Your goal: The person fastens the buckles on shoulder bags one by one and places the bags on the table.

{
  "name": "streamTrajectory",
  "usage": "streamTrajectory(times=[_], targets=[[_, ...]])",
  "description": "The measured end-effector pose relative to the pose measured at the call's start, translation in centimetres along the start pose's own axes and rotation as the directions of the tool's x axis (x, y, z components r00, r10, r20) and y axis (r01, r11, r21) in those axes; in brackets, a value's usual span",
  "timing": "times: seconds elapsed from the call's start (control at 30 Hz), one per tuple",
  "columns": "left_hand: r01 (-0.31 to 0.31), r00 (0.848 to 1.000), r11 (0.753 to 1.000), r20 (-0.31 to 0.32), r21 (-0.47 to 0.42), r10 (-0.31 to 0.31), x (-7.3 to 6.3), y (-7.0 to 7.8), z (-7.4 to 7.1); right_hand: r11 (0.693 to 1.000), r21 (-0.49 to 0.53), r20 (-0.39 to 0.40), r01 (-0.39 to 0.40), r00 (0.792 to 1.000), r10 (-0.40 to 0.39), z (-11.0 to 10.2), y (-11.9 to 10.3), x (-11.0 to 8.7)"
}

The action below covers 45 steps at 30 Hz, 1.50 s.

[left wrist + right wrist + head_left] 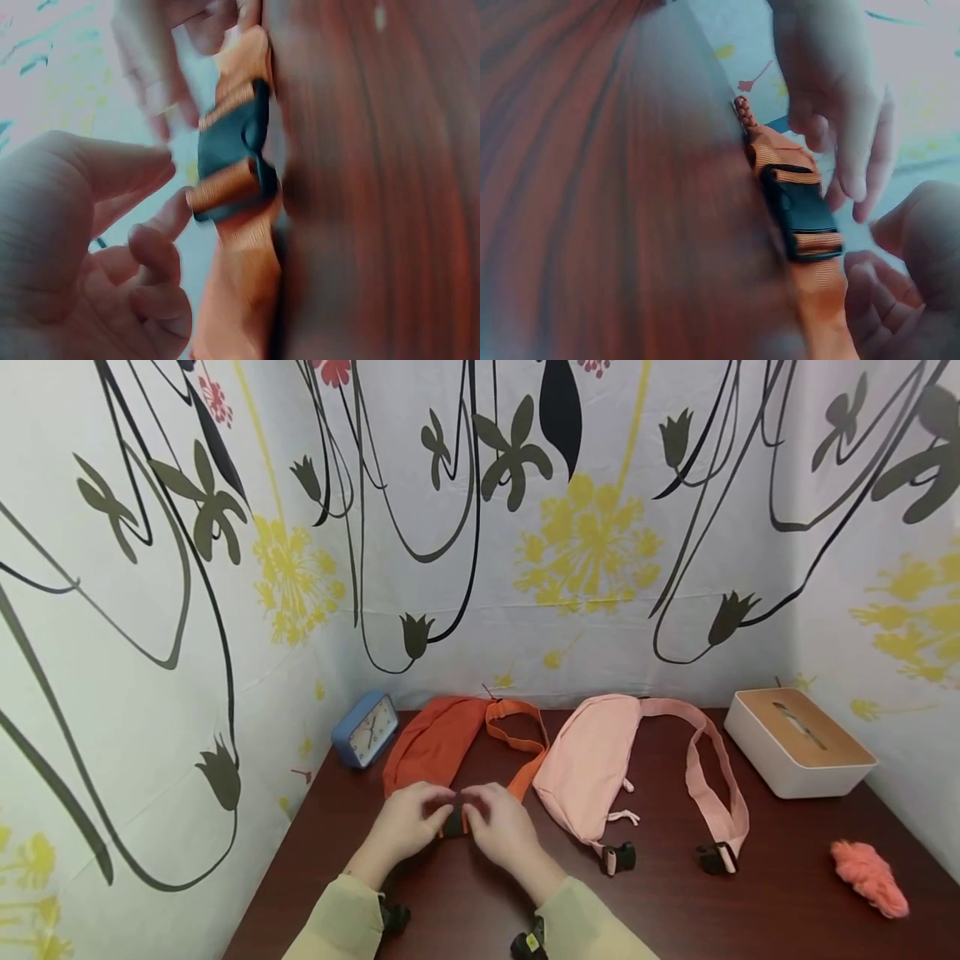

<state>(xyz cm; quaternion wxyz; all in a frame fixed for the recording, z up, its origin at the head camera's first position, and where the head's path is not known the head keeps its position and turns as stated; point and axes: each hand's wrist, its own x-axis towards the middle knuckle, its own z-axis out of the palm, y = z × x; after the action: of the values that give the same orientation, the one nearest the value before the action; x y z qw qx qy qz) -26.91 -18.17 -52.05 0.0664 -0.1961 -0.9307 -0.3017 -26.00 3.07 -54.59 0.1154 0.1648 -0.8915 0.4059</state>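
Note:
A black side-release buckle (236,146) with orange webbing at both ends lies on the table, its two halves joined. It belongs to the orange waist bag (435,739), whose strap (821,292) runs from it. My left hand (411,820) is at the buckle's left end, one fingertip right at the webbing in the left wrist view. My right hand (501,822) is at the other end, thumb and fingers loosely bent beside the buckle in the right wrist view. Neither hand wraps round the buckle. In the head view the fingers partly hide it.
A pink waist bag (588,760) lies to the right, its black buckle halves (618,858) apart. A blue clock (365,729) stands at the back left. A tissue box (801,743) and a coral fuzzy bundle (870,878) are at the right. Patterned cloth walls (465,585) enclose the table.

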Motion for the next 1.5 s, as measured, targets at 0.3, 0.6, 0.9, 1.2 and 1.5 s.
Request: streamTrajectory(times=[0.3, 0.6, 0.9, 1.2, 1.5], targets=[[-0.134, 0.991, 0.990, -0.014, 0.036, 0.135, 1.2, 4.2, 1.5, 0.989, -0.074, -0.033, 0.126, 0.991, -0.128, -5.8, 0.3, -0.4], [-0.261, 0.963, 0.964, 0.061, -0.049, 0.264, 2.9, 8.6, 4.1, 0.973, -0.141, -0.084, 0.185, 0.977, -0.198, -13.8, 4.6, -2.1], [-0.372, 0.922, 0.924, 0.084, -0.087, 0.378, 4.2, 12.5, 7.0, 0.986, -0.161, -0.102, 0.039, 0.993, -0.056, -21.4, 9.4, -4.9], [-0.367, 0.902, 0.922, 0.197, -0.121, 0.385, 4.8, 15.0, 9.5, 0.970, -0.139, -0.091, -0.198, 0.978, 0.187, -26.4, 14.8, -9.9], [-0.322, 0.897, 0.928, 0.252, -0.187, 0.362, 4.3, 16.1, 11.5, 0.952, -0.182, -0.148, -0.245, 0.964, 0.220, -29.0, 17.6, -12.2]])
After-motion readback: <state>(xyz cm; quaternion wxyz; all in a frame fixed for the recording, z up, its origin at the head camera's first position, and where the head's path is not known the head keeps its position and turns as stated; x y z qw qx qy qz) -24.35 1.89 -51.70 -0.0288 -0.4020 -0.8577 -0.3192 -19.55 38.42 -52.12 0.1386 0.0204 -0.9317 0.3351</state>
